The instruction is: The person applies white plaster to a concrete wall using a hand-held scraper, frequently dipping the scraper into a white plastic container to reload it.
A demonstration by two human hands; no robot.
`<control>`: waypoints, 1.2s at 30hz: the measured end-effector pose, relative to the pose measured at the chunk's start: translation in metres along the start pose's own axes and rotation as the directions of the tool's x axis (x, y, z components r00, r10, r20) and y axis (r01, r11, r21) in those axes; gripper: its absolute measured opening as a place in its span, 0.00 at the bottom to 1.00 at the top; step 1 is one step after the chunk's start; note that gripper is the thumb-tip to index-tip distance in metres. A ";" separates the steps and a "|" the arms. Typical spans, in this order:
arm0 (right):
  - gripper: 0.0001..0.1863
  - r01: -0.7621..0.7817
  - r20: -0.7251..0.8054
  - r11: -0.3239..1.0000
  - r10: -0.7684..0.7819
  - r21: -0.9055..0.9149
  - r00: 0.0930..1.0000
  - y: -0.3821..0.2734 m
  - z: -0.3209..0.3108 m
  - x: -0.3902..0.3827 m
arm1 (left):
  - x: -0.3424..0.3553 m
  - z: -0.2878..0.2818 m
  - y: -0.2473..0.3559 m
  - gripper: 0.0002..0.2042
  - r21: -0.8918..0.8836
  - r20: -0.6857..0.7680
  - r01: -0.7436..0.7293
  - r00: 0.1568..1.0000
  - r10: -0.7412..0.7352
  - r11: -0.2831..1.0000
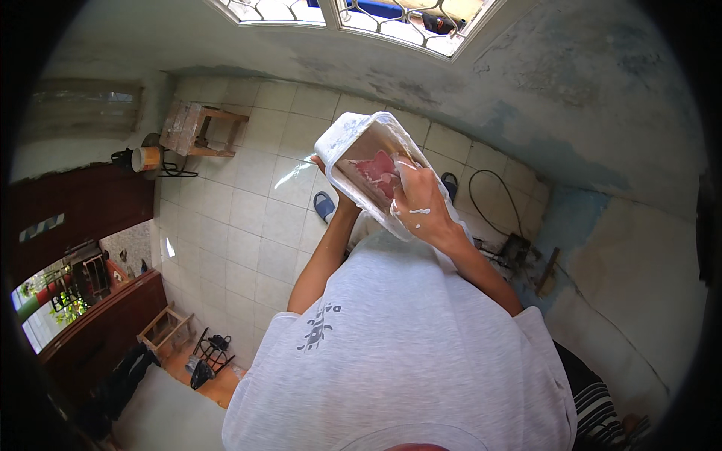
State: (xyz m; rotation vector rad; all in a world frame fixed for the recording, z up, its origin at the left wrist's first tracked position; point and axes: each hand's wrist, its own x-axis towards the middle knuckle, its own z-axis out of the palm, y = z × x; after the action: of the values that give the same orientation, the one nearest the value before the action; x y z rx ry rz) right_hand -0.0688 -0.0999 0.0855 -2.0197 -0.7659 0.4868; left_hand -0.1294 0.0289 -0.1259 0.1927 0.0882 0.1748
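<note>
A white plastic tub (342, 134), its walls smeared with white paste, is tilted in front of my chest with its opening toward me. My left hand (333, 180) grips the tub from its left side and underside, most of the fingers hidden behind it. My right hand (423, 197) reaches over the right rim into the tub, fingers curled and spotted with white paste. At its fingertips is a flat reddish-pink piece (376, 167) coated in the same paste. Its exact kind cannot be made out.
A small wooden stool (197, 129) stands at the far left on the tiled floor (252, 188). A dark cable (496, 174) loops near the right wall, by cluttered items (515, 252). Ahead is a stained wall (526, 113) below a grilled window (398, 15).
</note>
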 end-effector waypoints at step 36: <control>0.13 -0.172 0.211 -0.134 0.769 0.976 0.603 0.291 -0.010 -0.058 | -0.081 -0.072 -0.085 0.36 0.014 -0.659 0.063 0.751 -0.038 0.998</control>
State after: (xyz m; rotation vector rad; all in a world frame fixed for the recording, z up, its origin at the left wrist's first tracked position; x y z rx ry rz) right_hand -0.0091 -0.2645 -0.1545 -0.8058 0.7524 0.6537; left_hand -0.2025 -0.0549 -0.2071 0.1560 0.8110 0.1807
